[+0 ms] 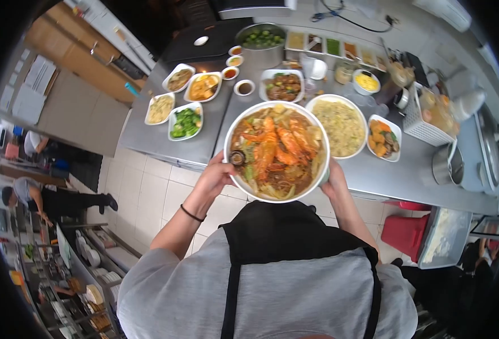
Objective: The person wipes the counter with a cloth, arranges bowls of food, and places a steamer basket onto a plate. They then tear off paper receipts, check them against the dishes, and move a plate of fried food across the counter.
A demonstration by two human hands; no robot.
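Observation:
A large round white bowl [277,151] of noodles topped with orange prawns is held up between both my hands, in front of the counter's edge. My left hand [216,176] grips its left rim, fingers wrapped round the side. At the lower right side, my right hand [333,179] holds the same bowl, its fingers partly hidden beneath it. Just behind, a round white bowl of pale fried food [340,125] rests on the steel counter [232,113]. A square dish of dark meat [283,86] stands beyond the held bowl.
Left on the counter are dishes of broccoli [186,121] and orange food [204,87], and small sauce cups [244,87]. A steel pot [260,56] stands behind. At right are a vegetable dish [384,137], a white basket [424,127] and a saucepan [448,164]. Another person [63,198] is far left.

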